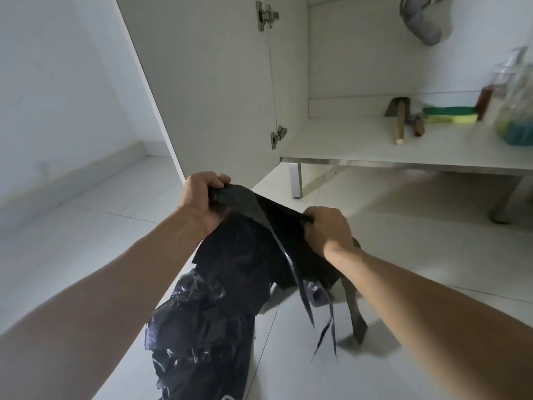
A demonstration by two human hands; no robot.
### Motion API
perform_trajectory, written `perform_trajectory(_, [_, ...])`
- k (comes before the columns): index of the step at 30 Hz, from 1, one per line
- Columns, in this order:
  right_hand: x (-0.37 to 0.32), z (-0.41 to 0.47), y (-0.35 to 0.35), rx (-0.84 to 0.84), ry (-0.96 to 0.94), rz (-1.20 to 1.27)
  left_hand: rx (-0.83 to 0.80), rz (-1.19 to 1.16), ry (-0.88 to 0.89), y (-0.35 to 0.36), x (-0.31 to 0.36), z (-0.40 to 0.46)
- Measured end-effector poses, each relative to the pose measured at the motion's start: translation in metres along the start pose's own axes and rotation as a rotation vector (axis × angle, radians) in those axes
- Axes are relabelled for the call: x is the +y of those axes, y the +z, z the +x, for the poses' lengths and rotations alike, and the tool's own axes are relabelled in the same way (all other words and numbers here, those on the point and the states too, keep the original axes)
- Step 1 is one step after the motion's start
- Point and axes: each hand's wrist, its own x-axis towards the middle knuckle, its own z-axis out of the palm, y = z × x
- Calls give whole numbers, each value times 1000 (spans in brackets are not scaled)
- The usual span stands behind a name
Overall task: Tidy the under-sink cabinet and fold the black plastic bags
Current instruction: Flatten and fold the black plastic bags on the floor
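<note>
My left hand [202, 194] is curled tight, fingers and thumb bunching one top corner of a thin black plastic bag [245, 255]; my right hand [326, 226] is fisted around the opposite corner, so the edge runs taut between them. The bag hangs in front of me over the white tiled floor [86, 241], its torn strips dangling toward 5 o'clock. A crumpled glossy black plastic bag [196, 327] lies below at 6 o'clock. At 2 o'clock, the open white under-sink cabinet [360, 140] holds a wooden-handled scraper [399, 119], a green-and-yellow sponge [450, 114] and blurred clear bottles [510, 90]. I can read no labels or writing.
</note>
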Motion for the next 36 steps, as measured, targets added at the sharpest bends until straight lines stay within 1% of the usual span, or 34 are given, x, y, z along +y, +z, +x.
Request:
perform_trajectory(2, [-3, 1, -5, 16, 5, 206, -17, -35, 18, -5, 7, 1])
perform_trajectory(5, [-19, -4, -21, 160, -112, 415, -81, -111, 68, -6, 22, 3])
perform_trajectory(6, [-27, -9, -28, 171, -150, 454, -100, -124, 85, -3, 28, 2])
perform_trajectory(7, [-36, -15, -36, 123, -176, 471, -113, -128, 98, 1, 32, 0])
perform_trajectory(8, [-46, -22, -43, 27, -177, 461, -127, -117, 103, 6, 37, -3])
perform_trajectory(9, [-54, -28, -47, -76, -153, 418, -137, -99, 103, 12, 41, -6])
perform_trajectory(10, [-60, -33, -47, -135, -128, 315, -143, -82, 106, 19, 44, -10])
perform_trajectory(11, [-64, -35, -44, -141, -123, 186, -147, -68, 117, 24, 47, -11])
perform_trajectory(12, [-67, -35, -41, -116, -135, 109, -137, -49, 140, 28, 50, -12])
perform_trajectory(13, [-69, -34, -41, -84, -141, 102, -124, -23, 175, 32, 53, -12])
perform_trajectory(14, [-72, -34, -45, -72, -133, 148, -106, 8, 215, 34, 56, -12])
perform_trajectory(16, [-82, -39, -61, -78, -122, 326, -73, 69, 300, 41, 64, -16])
perform_trajectory(18, [-98, -45, -80, -73, -131, 394, -42, 127, 379, 53, 73, -23])
perform_trajectory(19, [-106, -50, -89, -65, -144, 362, -32, 145, 411, 60, 78, -27])
perform_trajectory(22, [-117, -51, -104, -18, -181, 146, -5, 154, 485, 88, 94, -34])
perform_trajectory(24, [-110, -37, -125, 11, -133, 13, 56, 230, 565, 104, 106, -31])
perform_trajectory(26, [-95, -17, -161, 77, -54, -93, 87, 357, 627, 115, 118, -25])
perform_trajectory(29, [-63, 20, -224, 221, 18, -234, 120, 569, 609, 128, 133, -15])
perform_trajectory(31, [-40, 39, -259, 270, 27, -340, 140, 678, 582, 139, 138, -8])
perform_trajectory(34, [-8, 56, -301, 308, 22, -477, 93, 747, 540, 162, 134, 5])
perform_trajectory(36, [14, 67, -326, 344, 64, -489, 44, 769, 514, 182, 124, 13])
